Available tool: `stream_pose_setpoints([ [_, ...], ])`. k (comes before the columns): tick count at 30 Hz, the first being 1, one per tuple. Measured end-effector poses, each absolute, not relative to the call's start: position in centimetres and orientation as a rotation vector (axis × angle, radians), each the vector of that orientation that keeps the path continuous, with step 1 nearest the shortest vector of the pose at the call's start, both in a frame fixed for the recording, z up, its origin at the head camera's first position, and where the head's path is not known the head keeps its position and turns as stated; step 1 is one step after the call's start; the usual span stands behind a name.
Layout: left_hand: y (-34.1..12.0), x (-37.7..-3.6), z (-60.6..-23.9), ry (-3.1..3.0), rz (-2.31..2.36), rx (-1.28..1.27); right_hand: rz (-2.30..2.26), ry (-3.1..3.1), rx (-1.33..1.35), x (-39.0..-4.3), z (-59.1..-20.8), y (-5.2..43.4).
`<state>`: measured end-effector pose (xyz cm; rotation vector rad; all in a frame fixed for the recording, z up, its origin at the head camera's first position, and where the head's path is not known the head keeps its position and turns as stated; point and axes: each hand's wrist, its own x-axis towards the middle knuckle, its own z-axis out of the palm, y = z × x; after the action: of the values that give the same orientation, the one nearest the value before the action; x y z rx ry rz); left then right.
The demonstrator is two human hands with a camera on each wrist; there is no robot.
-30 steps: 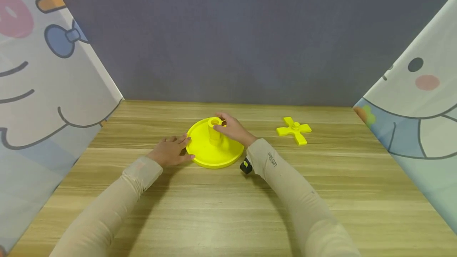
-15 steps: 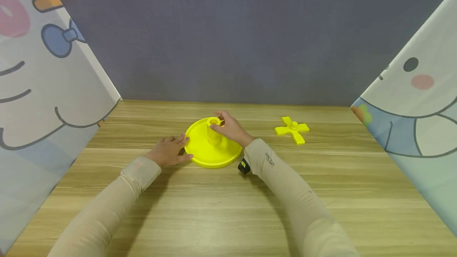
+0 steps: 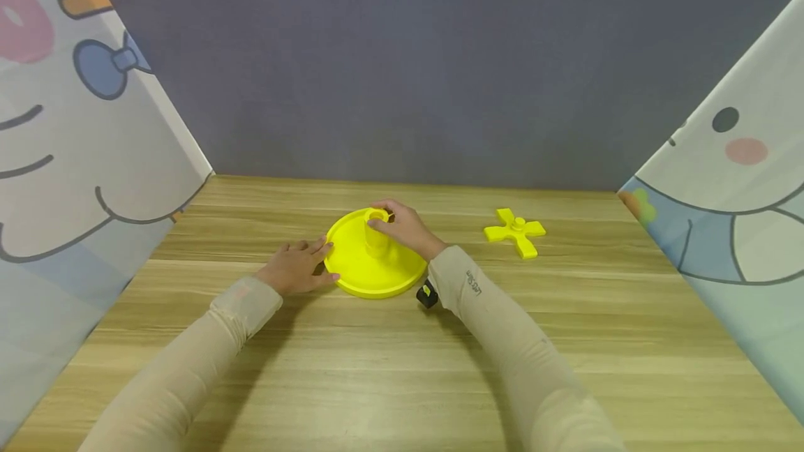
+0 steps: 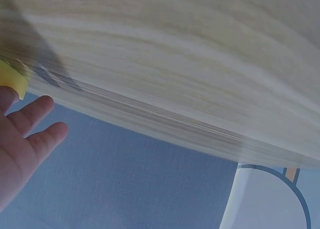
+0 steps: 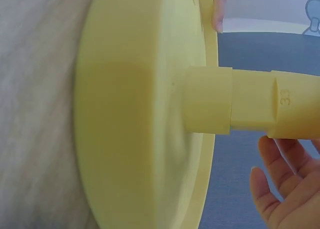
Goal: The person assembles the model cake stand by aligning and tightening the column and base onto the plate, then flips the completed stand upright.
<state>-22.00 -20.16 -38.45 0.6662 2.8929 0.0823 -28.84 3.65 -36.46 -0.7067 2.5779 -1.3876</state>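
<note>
Yellow post (image 3: 377, 245) upright, long axis vertical, top pinched in right hand (image 3: 406, 228) grip; round tray (image 3: 356, 272) below grip. Left hand (image 3: 294, 268), fingers spread, touches tray rim, left of grip. Cross piece (image 3: 517, 228) flat on desk (image 3: 377, 368), right of grip, right hand nearer.

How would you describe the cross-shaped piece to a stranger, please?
On the wooden table, find the round yellow tray with the upright tube. In the head view, the cross-shaped piece lies apart to the tray's right, past the right hand. Unlike the tray and tube, it has four flat blades around a central knob.
</note>
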Motion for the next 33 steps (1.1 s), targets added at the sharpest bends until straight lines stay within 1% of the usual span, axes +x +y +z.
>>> stream_pose_setpoints([
  [4,-20.06,-21.88,-38.34,2.894,0.073,0.667,-1.421,2.568,-0.688,-28.96,-36.65,3.72],
  [11,-20.21,-22.03,-38.77,2.9,0.087,0.666,-1.439,2.48,-0.733,-28.95,-36.78,4.08],
  [18,-20.38,-22.1,-38.92,2.914,0.073,0.674,-1.377,2.511,-0.744,-29.07,-36.6,4.28],
  [26,-20.47,-22.2,-38.88,2.912,0.09,0.685,-1.401,2.557,-0.689,-29.14,-36.54,4.07],
  [33,-20.42,-22.28,-38.88,2.904,0.088,0.677,-1.387,2.576,-0.755,-29.06,-36.61,4.16],
])
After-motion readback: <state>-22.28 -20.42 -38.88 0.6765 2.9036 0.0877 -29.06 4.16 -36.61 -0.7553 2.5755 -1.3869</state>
